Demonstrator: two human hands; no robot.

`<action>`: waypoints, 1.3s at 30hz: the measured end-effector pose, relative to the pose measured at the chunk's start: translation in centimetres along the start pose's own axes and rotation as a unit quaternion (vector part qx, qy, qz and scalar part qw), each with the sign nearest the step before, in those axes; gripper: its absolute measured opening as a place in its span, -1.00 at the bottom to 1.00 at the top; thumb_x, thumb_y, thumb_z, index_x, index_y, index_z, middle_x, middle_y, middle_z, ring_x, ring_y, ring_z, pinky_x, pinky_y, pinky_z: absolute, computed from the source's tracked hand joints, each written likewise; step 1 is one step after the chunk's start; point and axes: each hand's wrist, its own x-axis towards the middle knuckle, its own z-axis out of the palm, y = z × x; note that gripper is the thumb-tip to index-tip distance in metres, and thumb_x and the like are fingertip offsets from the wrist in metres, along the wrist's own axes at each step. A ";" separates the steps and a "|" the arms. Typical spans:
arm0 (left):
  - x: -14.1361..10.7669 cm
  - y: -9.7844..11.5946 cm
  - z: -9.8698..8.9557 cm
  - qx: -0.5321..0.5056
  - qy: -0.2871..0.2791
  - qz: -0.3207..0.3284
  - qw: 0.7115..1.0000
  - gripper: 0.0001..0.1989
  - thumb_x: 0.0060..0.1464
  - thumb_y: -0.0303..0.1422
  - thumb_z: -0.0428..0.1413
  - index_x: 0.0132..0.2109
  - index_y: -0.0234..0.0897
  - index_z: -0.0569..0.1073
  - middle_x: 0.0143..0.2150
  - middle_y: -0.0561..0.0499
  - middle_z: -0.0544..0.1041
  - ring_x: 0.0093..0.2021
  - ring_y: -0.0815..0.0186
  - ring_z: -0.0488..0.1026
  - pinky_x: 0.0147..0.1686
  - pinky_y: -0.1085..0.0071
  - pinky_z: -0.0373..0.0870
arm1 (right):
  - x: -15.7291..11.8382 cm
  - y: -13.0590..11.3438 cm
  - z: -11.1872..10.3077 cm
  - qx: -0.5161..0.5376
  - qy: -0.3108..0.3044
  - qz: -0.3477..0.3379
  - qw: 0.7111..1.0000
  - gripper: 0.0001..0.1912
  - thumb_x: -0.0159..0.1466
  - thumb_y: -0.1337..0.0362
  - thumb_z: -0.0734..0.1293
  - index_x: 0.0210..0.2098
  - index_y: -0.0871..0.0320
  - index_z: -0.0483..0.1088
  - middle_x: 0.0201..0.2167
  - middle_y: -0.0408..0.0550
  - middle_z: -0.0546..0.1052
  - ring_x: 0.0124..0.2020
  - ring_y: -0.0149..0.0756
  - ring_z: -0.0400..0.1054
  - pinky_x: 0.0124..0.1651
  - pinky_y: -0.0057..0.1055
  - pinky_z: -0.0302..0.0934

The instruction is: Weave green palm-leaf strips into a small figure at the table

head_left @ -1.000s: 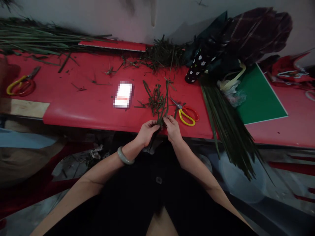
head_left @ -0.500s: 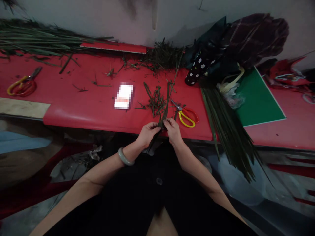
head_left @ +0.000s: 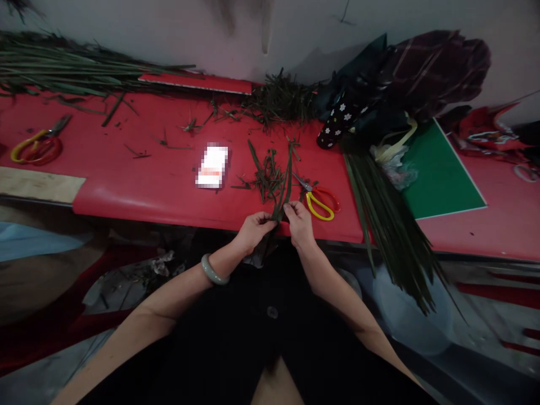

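Between both hands (head_left: 254,232) (head_left: 301,226), slender flat green leaf strips (head_left: 288,185) fork.

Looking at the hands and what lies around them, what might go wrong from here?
The narrow leaf strips held between the left hand and right hand might slip or split if pulled unevenly. The scissors lie close beyond the right hand, so a careless reach could knock them. The long leaf bundle overhangs the front edge of the red table and may slide off if bumped.
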 end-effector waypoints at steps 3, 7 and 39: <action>-0.2 0.0 0.1 0.002 -0.006 0.009 1.000 -0.85 -0.21 -0.38 0.17 -0.44 -0.35 0.38 -0.57 0.14 0.37 -0.57 0.52 0.25 -0.51 0.53 0.18 | 0.1 0.3 0.1 -0.010 -0.013 0.017 1.000 -0.85 0.02 0.19 0.27 -0.46 0.15 0.29 -0.59 -0.24 0.35 -0.53 -0.46 0.20 -0.41 -0.47 0.13; -0.2 -0.3 0.0 -0.001 -0.014 0.017 1.000 -0.84 -0.21 -0.36 0.17 -0.43 -0.34 0.38 -0.55 0.13 0.38 -0.54 0.51 0.27 -0.48 0.52 0.19 | 0.1 0.6 0.1 -0.022 -0.026 0.026 0.999 -0.84 0.02 0.21 0.27 -0.41 0.14 0.28 -0.57 -0.23 0.35 -0.51 -0.44 0.23 -0.38 -0.46 0.17; 0.0 -0.5 -0.3 0.011 0.000 0.021 1.000 -0.75 -0.16 -0.23 0.15 -0.41 -0.36 0.39 -0.59 0.14 0.29 -0.60 0.54 0.16 -0.59 0.56 0.08 | -0.1 0.7 -0.4 -0.099 -0.096 -0.075 0.988 -0.84 0.04 0.21 0.29 -0.38 0.11 0.38 -0.11 -0.04 0.38 -0.04 -0.28 0.26 -0.06 -0.33 0.18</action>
